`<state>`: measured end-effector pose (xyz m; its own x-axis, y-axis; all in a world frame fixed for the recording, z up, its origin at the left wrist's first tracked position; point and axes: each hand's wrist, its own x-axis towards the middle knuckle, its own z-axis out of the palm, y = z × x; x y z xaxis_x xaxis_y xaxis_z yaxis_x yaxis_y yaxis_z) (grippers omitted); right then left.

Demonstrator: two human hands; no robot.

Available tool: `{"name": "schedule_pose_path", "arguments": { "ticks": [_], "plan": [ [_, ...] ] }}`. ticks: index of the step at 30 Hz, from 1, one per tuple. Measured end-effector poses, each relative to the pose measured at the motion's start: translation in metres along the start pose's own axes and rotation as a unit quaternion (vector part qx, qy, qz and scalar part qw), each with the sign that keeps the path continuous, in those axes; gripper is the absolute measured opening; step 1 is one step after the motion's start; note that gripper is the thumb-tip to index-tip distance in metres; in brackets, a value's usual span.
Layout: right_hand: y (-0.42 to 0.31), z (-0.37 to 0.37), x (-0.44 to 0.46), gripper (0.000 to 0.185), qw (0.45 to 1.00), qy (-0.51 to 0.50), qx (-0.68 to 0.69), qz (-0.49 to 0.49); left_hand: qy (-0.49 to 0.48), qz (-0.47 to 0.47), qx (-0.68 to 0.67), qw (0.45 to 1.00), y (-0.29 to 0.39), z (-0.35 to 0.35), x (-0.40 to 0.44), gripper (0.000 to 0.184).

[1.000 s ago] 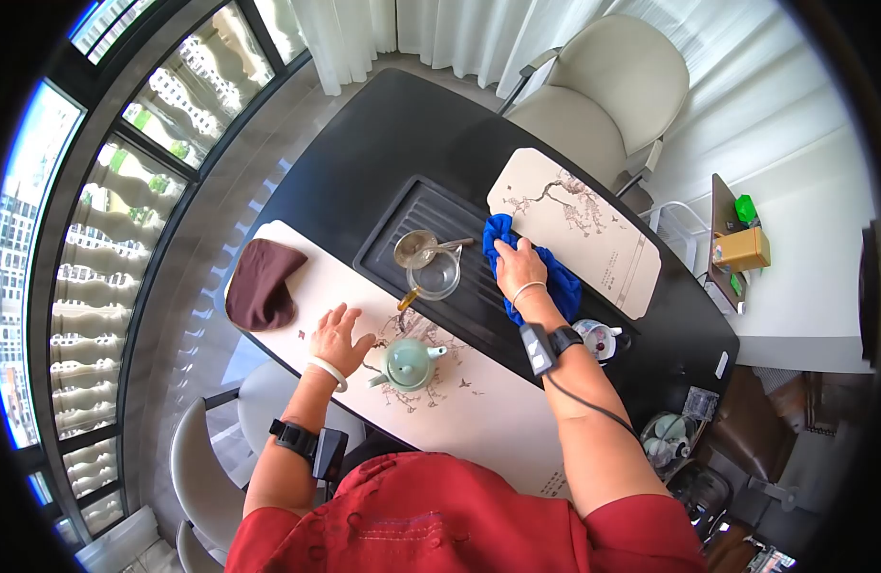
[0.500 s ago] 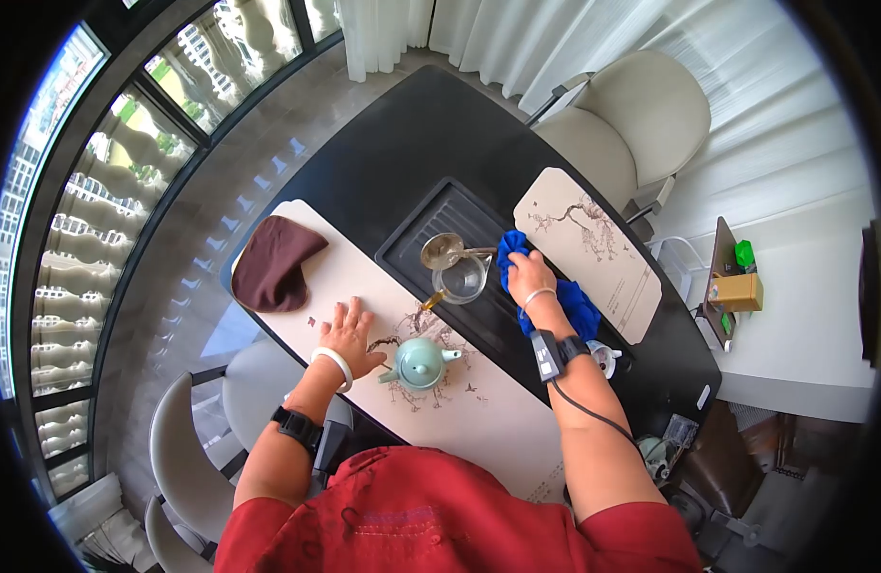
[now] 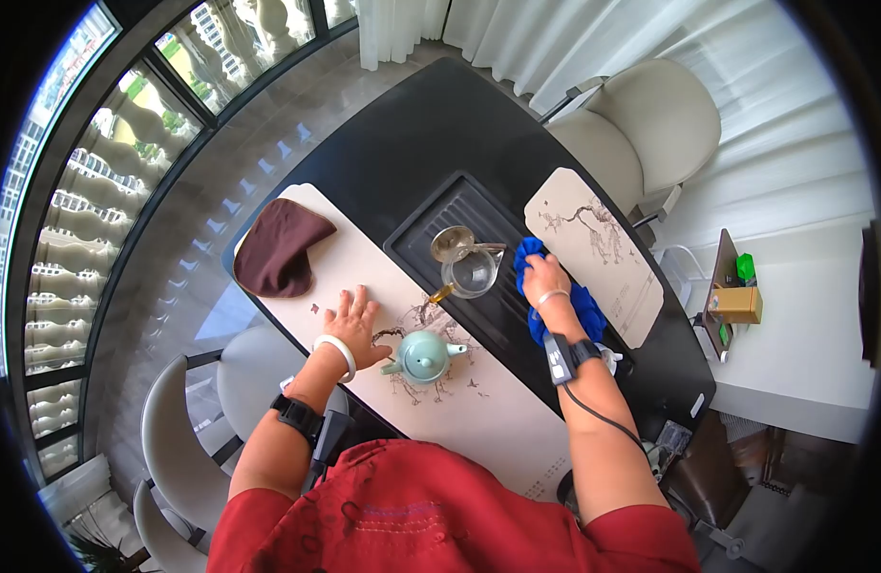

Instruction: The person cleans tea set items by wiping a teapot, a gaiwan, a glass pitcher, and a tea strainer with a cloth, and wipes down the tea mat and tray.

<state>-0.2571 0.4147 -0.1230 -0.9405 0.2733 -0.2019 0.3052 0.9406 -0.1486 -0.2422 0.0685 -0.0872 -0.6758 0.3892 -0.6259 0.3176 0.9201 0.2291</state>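
Note:
My left hand (image 3: 351, 327) lies flat with spread fingers on the pale floral mat (image 3: 517, 420), left of a celadon teapot (image 3: 424, 355) with its lid on. My right hand (image 3: 546, 279) is closed on a bunched blue cloth (image 3: 582, 307), which trails back under my wrist along the black tray's right side. Just left of that cloth, a glass pitcher (image 3: 477, 275) with an amber handle stands on the ribbed tea tray (image 3: 402, 239). A round metal strainer (image 3: 452, 244) is at the pitcher's far-left rim. Whether it rests on the rim is unclear.
A folded dark brown cloth (image 3: 286, 250) lies at the mat's far left end. Another printed mat (image 3: 598, 248) is on the right of the black table (image 3: 383, 143). A small white cup (image 3: 610, 358) is partly hidden beside my right forearm. Chairs stand around.
The view has shifted slightly. My right hand and the blue cloth have moved a little away from the strainer and pitcher, toward the right. My left hand stays flat on the mat.

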Motion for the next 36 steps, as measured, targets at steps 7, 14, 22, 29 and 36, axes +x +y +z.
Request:
{"name": "schedule_pose_path", "arguments": {
  "ticks": [7,14,22,29,36],
  "plan": [
    [0.034,0.002,-0.043,0.022,1.0,0.012,0.009,0.016,0.001,0.006,-0.015,1.0,-0.004,0.0,0.003,0.084],
    [0.012,0.007,-0.048,0.022,0.999,0.025,0.019,0.022,-0.007,0.002,-0.003,1.0,0.001,-0.003,0.0,0.086],
    [0.003,0.0,-0.023,0.022,0.999,-0.012,0.037,0.015,-0.015,0.006,-0.011,1.0,-0.003,-0.003,0.002,0.085],
    [0.035,-0.002,-0.043,0.023,0.998,-0.036,-0.02,0.056,-0.005,0.014,-0.007,1.0,-0.002,-0.006,-0.002,0.085],
    [-0.02,0.004,-0.013,0.021,0.999,0.034,0.025,-0.003,0.007,0.017,0.005,1.0,-0.005,0.001,0.002,0.085]
  ]
}}
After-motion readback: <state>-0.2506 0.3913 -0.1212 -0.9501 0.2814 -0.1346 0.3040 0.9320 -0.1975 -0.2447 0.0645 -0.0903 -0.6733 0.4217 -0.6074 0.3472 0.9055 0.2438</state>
